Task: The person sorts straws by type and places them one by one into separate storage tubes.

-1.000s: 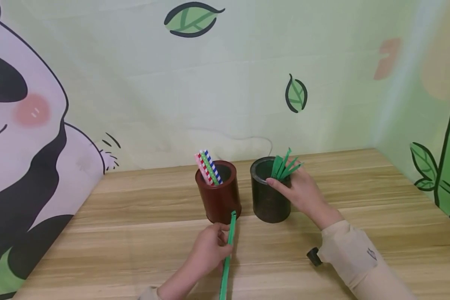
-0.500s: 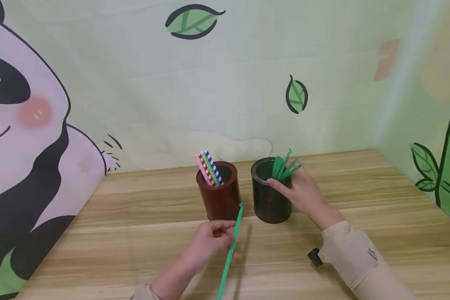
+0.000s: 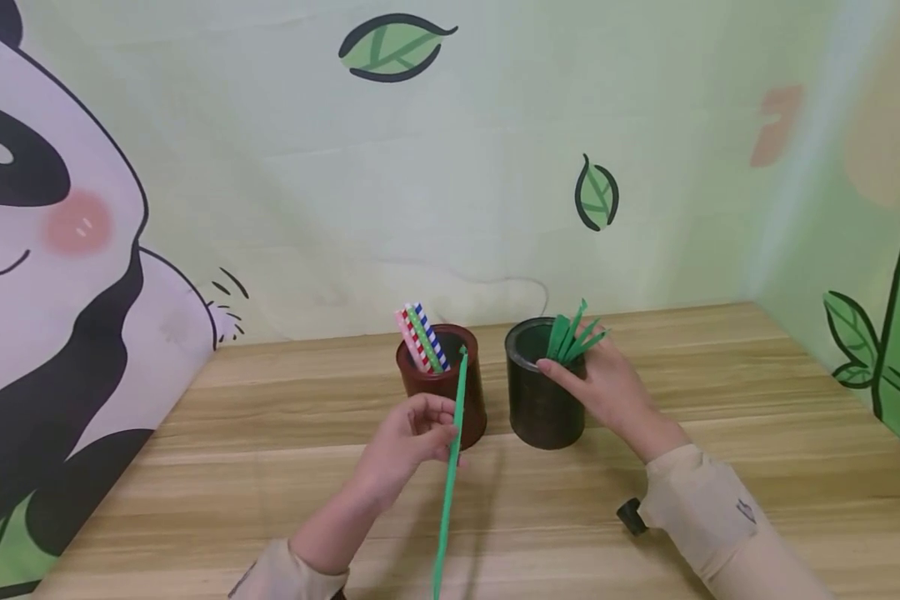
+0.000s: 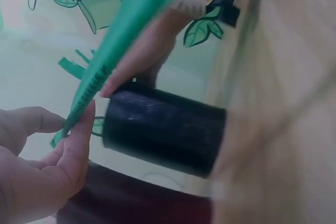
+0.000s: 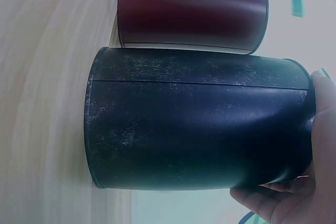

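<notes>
My left hand (image 3: pixel 408 442) pinches a long, thin green straw in a printed wrapper (image 3: pixel 450 467) between thumb and fingers. The straw's top end stands in front of a dark red cylindrical holder (image 3: pixel 429 385); its lower end runs out of the head view. Several striped and dotted paper straws (image 3: pixel 423 337) lean inside that holder. With thumb and fingers at the rim, my right hand (image 3: pixel 611 392) grips a black cylindrical holder (image 3: pixel 546 408). Several green wrapped straws (image 3: pixel 570 337) lean out of it on the right side. Both holders stand upright, slightly apart.
The holders stand on a wood-grain table (image 3: pixel 307 392). Behind it hangs a pale green backdrop (image 3: pixel 292 200) with a panda and leaves drawn on it. A small black cylindrical piece (image 3: pixel 632 517) shows beside the right sleeve (image 3: pixel 708 500).
My left hand has risen and moved away from me, lifting the green straw until its tip reaches the red holder's rim height. My right hand stays at the black holder.
</notes>
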A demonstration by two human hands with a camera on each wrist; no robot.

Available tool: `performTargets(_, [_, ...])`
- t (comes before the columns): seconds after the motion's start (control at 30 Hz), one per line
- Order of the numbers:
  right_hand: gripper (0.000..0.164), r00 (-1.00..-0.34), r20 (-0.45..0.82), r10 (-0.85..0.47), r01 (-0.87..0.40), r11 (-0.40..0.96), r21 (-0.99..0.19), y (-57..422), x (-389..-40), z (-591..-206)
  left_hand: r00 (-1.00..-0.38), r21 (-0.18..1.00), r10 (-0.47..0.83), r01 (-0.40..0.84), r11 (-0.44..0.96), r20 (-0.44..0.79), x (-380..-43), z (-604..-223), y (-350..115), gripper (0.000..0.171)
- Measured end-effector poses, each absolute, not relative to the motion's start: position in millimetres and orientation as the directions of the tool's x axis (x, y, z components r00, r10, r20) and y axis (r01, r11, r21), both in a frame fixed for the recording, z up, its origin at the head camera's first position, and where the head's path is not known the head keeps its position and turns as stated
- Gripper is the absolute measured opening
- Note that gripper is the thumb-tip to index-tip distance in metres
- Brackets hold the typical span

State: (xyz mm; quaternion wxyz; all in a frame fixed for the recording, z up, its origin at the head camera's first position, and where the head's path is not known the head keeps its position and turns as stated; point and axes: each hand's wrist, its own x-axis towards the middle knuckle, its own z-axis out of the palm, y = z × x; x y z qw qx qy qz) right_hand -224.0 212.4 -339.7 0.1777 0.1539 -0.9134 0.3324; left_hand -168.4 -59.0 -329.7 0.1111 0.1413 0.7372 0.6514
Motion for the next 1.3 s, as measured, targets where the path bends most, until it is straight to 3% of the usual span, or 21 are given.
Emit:
performTargets(0.43, [0.074,-0.897,0.414,-0.156,-0.385,0.737,-0.556,211.2,-222.8,-341.8,-0.888,0.936,0.339,0.347,0.051,0.310,-187.8,-278.8,-41.3,0.025])
performTargets(0.7, [0.074,-0.898,0.416,-0.145,-0.379,0.738,-0.559,212.9,-222.2,-342.7,-0.855,0.841,0.284,0.498,0.213,0.435,-205.9,-249.4,-25.0,0.025])
performTargets(0.83, [0.074,-0.895,0.421,-0.147,-0.381,0.742,-0.552,213.2,-222.5,-342.6,-0.834,0.809,0.251,0.544,0.222,0.492,-216.2,-241.2,-15.4,0.026])
performTargets(1.3, [0.069,-0.889,0.433,-0.151,-0.399,0.718,-0.570,212.0,-223.7,-342.4,-0.677,0.663,0.050,0.731,0.163,0.734,-239.9,-225.2,14.2,0.027])
